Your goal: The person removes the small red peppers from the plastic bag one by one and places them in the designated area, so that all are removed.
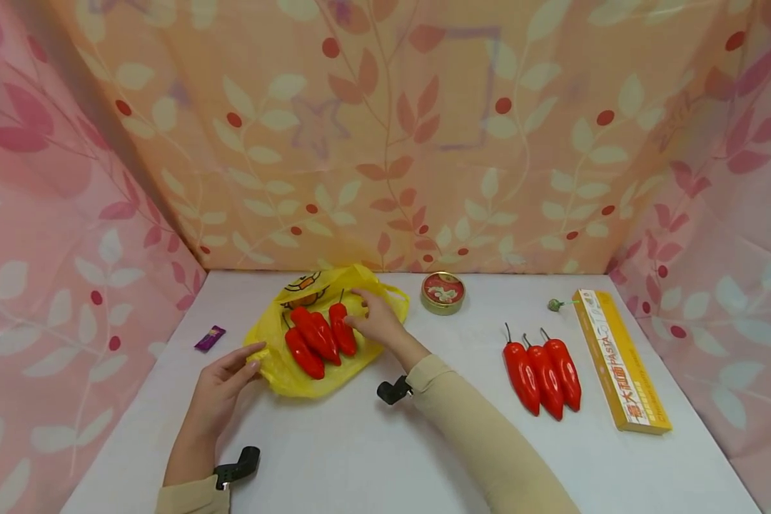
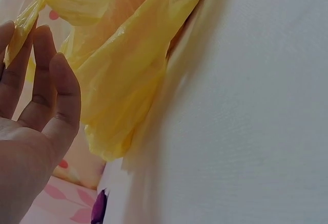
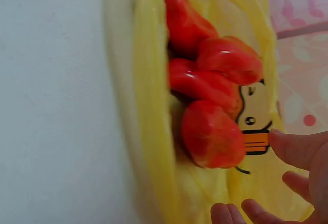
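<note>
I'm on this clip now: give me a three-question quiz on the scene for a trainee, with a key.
1. How many red peppers lie outside the yellow bag?
2. True or false: the left hand is holding the purple packet.
3. Fill in the English word printed on the long yellow box: ____.

Key:
1. Three.
2. False; it holds the bag's edge.
3. PASTA.

The table's ten-o'clock bag (image 1: 273, 332) is crinkled, translucent plastic; three-o'clock peppers (image 1: 545, 378) look smooth, glossy; the one-o'clock tin (image 1: 443, 291), shiny metal.
</note>
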Tool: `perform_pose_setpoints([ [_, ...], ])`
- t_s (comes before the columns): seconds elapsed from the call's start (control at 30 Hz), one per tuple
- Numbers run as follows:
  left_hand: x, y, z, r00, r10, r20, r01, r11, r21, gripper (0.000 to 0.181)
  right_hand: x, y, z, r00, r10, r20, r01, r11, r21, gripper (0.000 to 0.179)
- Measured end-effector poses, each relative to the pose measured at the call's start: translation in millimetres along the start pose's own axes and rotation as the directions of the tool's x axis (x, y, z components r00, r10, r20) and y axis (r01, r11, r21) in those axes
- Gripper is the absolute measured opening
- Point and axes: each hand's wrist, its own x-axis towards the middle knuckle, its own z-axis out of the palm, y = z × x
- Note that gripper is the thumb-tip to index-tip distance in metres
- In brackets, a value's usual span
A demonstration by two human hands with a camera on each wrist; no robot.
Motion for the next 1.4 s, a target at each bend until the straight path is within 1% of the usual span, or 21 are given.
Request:
perform_pose_setpoints([
  [0.1,-1.2,1.5,-0.6,1.000,-0.007,-0.003,0.007,1.000,0.010,0.043,2.6,1.6,7.6,1.000,-0.020,0.019,0.021,0.998,-0.066,0.060],
  [0.17,-1.6,2.3,-0.8,1.000,-0.011,-0.006,0.011,1.000,0.018,0.044,3.6,2.3,11.2,0.999,-0.018,0.026,0.020,0.994,-0.106,0.059],
  [0.23,-1.3,2.8,-1.1,1.000,-0.014,-0.007,0.014,1.000,0.025,0.044,4.5,2.9,13.9,1.000,0.003,0.031,0.000,0.993,-0.120,0.058],
  [0.4,0.2,2.6,-1.1,1.000,-0.010,0.000,0.010,1.000,0.019,0.044,5.8,2.0,18.5,0.999,0.020,0.029,-0.015,0.990,-0.143,0.052],
  [0.47,0.7,2.4,-1.1,1.000,-0.006,-0.001,0.006,1.000,0.022,0.044,5.3,1.2,19.9,0.999,0.023,0.032,-0.018,0.985,-0.170,0.046],
  [0.57,1.3,2.0,-1.0,1.000,0.000,-0.003,0.000,1.000,0.027,0.044,3.8,0.2,21.7,0.998,0.047,0.031,-0.039,0.977,-0.210,0.043],
  [0.67,1.3,2.0,-1.0,1.000,0.004,-0.001,-0.004,1.000,0.022,0.043,2.7,-0.6,22.5,0.998,0.062,0.015,-0.056,0.967,-0.250,0.043],
  [0.77,0.8,2.1,-1.0,1.000,0.004,-0.004,-0.004,1.000,0.010,0.043,2.3,-1.9,22.6,0.999,0.047,0.022,-0.039,0.957,-0.289,0.048],
  [0.87,0.4,2.3,-0.8,1.000,0.007,-0.006,-0.007,1.000,0.002,0.042,2.0,-3.4,21.6,0.999,0.022,0.048,-0.007,0.953,-0.302,0.053],
  [0.93,0.1,2.4,-0.6,1.000,0.010,-0.006,-0.010,1.000,-0.003,0.042,2.1,-4.4,21.0,0.998,0.015,0.061,0.004,0.956,-0.294,0.054],
  [1.03,-0.3,2.8,-0.8,1.000,0.011,0.000,-0.011,1.000,-0.005,0.042,2.3,-4.8,20.9,0.998,0.021,0.060,-0.003,0.959,-0.284,0.055],
  [1.2,-0.8,2.5,-1.9,1.000,0.012,0.000,-0.012,1.000,-0.008,0.042,2.5,-4.9,21.0,0.998,0.048,0.050,-0.034,0.968,-0.247,0.055],
  [1.27,-0.9,2.5,-2.3,1.000,0.012,0.004,-0.012,1.000,-0.015,0.042,2.7,-5.4,21.0,0.998,0.048,0.040,-0.036,0.963,-0.265,0.053],
  [1.33,-1.0,2.7,-2.6,1.000,0.011,0.007,-0.011,1.000,-0.018,0.042,3.4,-6.5,21.4,0.999,0.038,0.039,-0.025,0.956,-0.291,0.047],
  [1.4,-0.9,3.0,-3.1,1.000,0.009,0.010,-0.009,1.000,-0.018,0.042,4.5,-8.3,22.4,0.999,0.031,0.036,-0.017,0.945,-0.326,0.047],
])
